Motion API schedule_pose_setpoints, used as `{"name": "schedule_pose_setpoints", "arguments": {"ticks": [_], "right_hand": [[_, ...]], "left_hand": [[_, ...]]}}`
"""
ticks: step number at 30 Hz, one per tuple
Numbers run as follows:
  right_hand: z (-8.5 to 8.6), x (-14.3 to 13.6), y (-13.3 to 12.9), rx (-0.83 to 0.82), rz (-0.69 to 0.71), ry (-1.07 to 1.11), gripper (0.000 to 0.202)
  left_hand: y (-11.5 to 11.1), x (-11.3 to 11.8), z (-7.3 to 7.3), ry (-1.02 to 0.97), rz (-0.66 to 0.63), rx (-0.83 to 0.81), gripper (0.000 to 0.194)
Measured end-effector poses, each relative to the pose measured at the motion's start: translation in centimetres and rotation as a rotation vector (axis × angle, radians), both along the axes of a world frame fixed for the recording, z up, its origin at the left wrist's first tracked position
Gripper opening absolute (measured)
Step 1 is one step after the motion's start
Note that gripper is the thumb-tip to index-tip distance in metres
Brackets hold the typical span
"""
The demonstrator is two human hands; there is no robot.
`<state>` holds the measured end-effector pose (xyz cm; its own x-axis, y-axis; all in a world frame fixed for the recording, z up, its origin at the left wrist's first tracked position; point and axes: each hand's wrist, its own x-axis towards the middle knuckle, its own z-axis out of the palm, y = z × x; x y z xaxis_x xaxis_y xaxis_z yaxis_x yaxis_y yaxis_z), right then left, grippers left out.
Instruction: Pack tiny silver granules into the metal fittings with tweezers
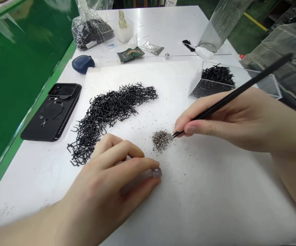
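Observation:
My left hand (112, 181) pinches a small clear piece (157, 172) between thumb and index finger, low over the white table (189, 205). Long black tweezers (230, 97) are gripped in my right hand (230, 123), slanting up to the right. Their tips touch the right edge of a small pile of shiny metallic bits (161, 140), which lies just beyond the clear piece. Behind my left hand, a curved heap of bent black pieces (112, 109) spreads over a white sheet.
A black phone (51, 111) and a dark blue rounded object (83, 64) lie at the left. Behind are a bag of black pieces (86, 32), a green packet (130, 54) and a clear cylinder (219, 25). An open clear box (197, 83) of black pieces stands at the right.

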<state>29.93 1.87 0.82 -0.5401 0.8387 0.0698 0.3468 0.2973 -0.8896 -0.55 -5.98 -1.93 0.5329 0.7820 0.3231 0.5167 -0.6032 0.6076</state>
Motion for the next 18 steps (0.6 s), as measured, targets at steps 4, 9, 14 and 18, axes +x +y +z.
{"name": "schedule_pose_setpoints", "arguments": {"ticks": [4, 9, 14, 18], "right_hand": [[0.3, -1.1, -1.2, -0.054, 0.026, 0.066, 0.02], [-0.2, -2.1, -2.2, -0.157, 0.155, 0.133, 0.01], [-0.5, -1.9, -2.3, -0.16, 0.182, 0.111, 0.003], [-0.5, -1.8, -2.4, -0.15, 0.162, 0.088, 0.004]], "left_hand": [[0.2, 0.0, 0.6, -0.002, -0.006, 0.0, 0.017], [0.6, 0.2, 0.9, 0.042, -0.044, -0.01, 0.009], [0.6, 0.1, 0.8, 0.02, -0.055, -0.018, 0.011], [0.4, 0.1, 0.7, 0.026, -0.043, -0.034, 0.012]]}}
